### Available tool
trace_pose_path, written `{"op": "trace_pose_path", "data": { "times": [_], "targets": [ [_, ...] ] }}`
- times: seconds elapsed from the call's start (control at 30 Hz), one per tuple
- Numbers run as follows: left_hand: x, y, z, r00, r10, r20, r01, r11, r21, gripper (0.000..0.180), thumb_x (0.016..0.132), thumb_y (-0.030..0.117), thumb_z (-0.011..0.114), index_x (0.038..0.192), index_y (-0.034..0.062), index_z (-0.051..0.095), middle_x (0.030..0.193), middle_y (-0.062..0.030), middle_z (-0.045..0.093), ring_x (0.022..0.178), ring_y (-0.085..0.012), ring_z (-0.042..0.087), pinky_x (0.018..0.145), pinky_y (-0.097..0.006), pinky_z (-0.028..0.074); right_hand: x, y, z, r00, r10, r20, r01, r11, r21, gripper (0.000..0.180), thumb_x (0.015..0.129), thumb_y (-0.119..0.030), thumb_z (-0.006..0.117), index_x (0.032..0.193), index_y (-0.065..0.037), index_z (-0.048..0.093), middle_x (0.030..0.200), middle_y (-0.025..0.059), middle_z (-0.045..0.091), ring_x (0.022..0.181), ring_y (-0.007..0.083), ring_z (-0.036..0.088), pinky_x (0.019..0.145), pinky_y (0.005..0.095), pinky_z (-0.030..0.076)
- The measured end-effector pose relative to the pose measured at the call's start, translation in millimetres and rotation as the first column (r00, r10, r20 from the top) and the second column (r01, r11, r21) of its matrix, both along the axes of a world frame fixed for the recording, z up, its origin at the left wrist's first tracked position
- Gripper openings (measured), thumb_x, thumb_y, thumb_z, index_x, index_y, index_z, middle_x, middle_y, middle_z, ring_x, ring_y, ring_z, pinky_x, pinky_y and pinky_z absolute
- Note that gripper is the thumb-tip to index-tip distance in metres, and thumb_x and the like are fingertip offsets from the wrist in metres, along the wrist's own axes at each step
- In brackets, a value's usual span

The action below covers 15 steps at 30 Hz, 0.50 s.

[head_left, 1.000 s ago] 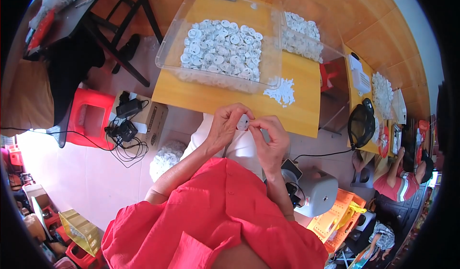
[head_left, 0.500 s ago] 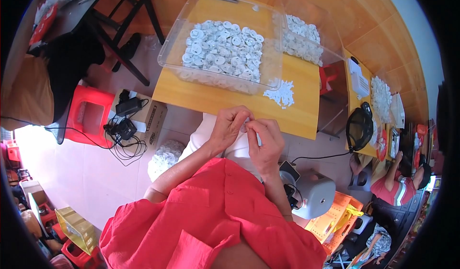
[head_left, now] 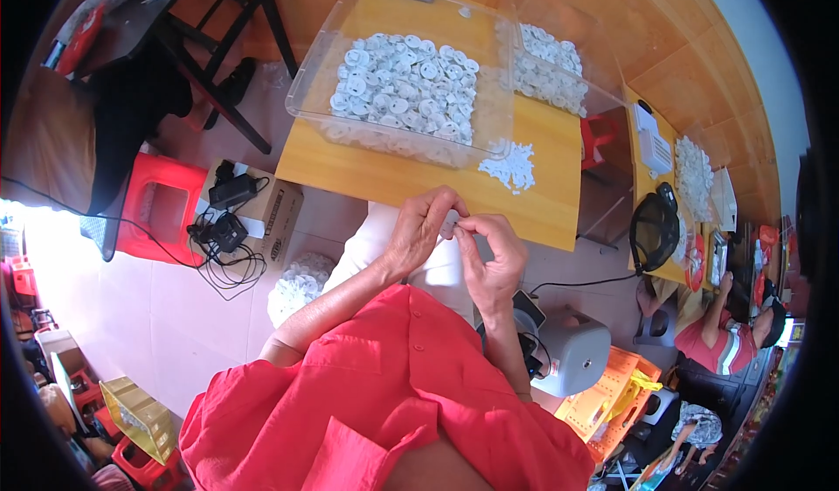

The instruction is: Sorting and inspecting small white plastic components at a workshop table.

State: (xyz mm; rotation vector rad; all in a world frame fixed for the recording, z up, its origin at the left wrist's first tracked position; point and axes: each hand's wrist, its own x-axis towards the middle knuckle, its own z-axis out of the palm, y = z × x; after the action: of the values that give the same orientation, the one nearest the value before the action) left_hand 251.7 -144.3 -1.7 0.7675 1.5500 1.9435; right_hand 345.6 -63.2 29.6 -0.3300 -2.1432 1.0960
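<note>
Just past the table's near edge, a small round whitish disc (head_left: 449,224) is held up between my two hands. My left hand (head_left: 421,229) pinches it between thumb and fingers. My right hand (head_left: 492,253) is closed at the disc's right edge, thumb and forefinger together there; any small part between them is too small to make out. Beyond my hands, a clear plastic bin (head_left: 301,98) on the yellow wooden table (head_left: 376,169) holds many similar white discs (head_left: 402,85). A loose pile of tiny white pieces (head_left: 510,169) lies right of the bin's near corner.
Another clear bin (head_left: 605,96) with discs stands at the back right. A bag of whitish pieces (head_left: 299,288) rests on the floor, left of my legs. Farther left are a cardboard box (head_left: 281,216) with cables and a red stool (head_left: 140,238). A grey bin (head_left: 578,351) stands at my right.
The disc now shows more plainly between my fingertips. My left hand has risen slightly, and my right fingers have turned and spread around the disc's edge.
</note>
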Motion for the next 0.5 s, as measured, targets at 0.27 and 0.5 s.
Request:
{"op": "trace_pose_path", "data": {
  "times": [0.27, 0.5],
  "targets": [
    [-0.5, -0.4, 2.5, 0.998, 0.014, -0.066, -0.018, 0.998, -0.054, 0.029, 0.093, 0.017, 0.039, 0.077, -0.0033, 0.052, 0.066, -0.0057, 0.048, 0.057, -0.0090, 0.044, 0.052, -0.024, 0.037, -1.0, -1.2, -0.8, 1.000, -0.008, -0.004, 0.009, 0.997, 0.079, 0.008, 0.074, 0.005, 0.059, 0.079, 0.001, 0.055, 0.075, 0.0098, 0.056, 0.068, 0.0204, 0.056, 0.063, 0.0284, 0.044],
    [1.2, -0.4, 3.9, 0.999, 0.035, -0.036, -0.037, 0.998, -0.058, 0.030, 0.093, 0.017, 0.039, 0.076, -0.0038, 0.051, 0.064, -0.0053, 0.046, 0.055, -0.0089, 0.043, 0.050, -0.025, 0.036, -2.2, -2.6, -9.0, 0.999, 0.038, 0.020, -0.040, 0.991, 0.127, 0.011, 0.074, 0.005, 0.056, 0.080, -0.001, 0.049, 0.073, 0.0113, 0.051, 0.067, 0.0279, 0.051, 0.058, 0.0353, 0.041]
  ]
}}
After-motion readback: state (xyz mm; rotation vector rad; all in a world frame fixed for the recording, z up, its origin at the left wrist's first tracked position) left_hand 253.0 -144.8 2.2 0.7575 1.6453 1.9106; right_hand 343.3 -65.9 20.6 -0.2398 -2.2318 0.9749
